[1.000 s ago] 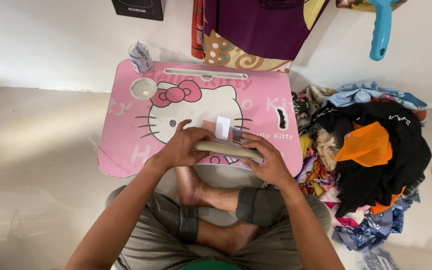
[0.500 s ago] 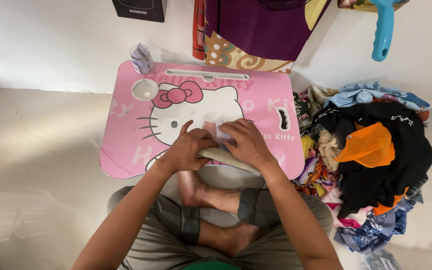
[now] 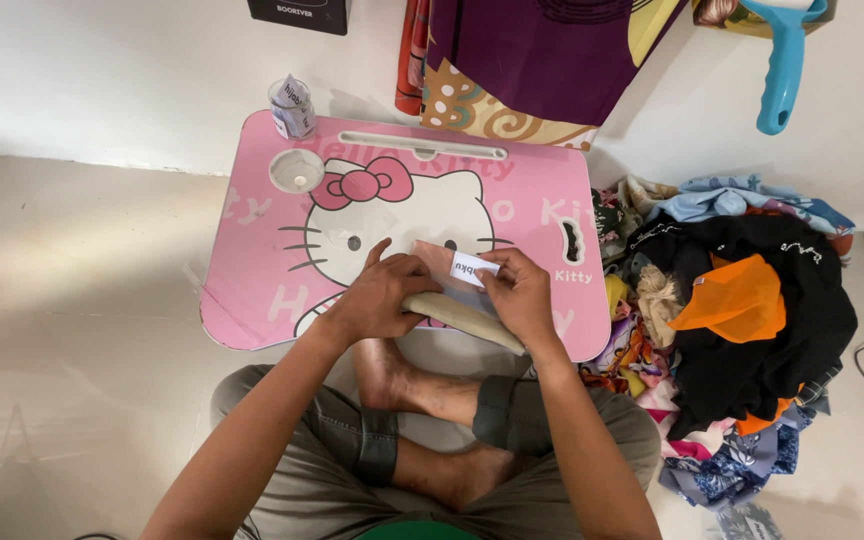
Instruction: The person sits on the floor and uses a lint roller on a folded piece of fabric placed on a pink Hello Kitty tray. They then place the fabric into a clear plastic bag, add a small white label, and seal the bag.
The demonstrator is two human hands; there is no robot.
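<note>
**Both hands on a packed beige bundle at the near edge of the pink lap table**

While the person sits cross-legged on the floor, both hands work on the pink lap table (image 3: 252, 290), near edge.

- Left hand (image 3: 377, 298): palm down, fingers curled over the left end of a flat beige bundle (image 3: 462, 315), pressing it onto the table. Closed on it.
- Right hand (image 3: 520, 295): fingers bent over the bundle's right half, thumb and fingertips pinching a small white paper label (image 3: 474, 268) at the bundle's top edge. Gripping.
- Bundle: lies between the two hands, tilted, right end sticking out under the right hand over the table's near edge. Looks wrapped in clear film; can't confirm.
- Beyond the left hand, far corner of the table: round cup recess (image 3: 297, 171), and just past it a small clear cup (image 3: 292, 106) with paper slips inside.
- Beyond both hands: long slot (image 3: 422, 148) along the far edge.
- Right of the right hand, on the floor beside the table: heap of mixed clothes (image 3: 742, 330), black and orange on top.
- On the wall further out: hanging patterned fabric (image 3: 542, 70), blue handle (image 3: 782, 70).
</note>
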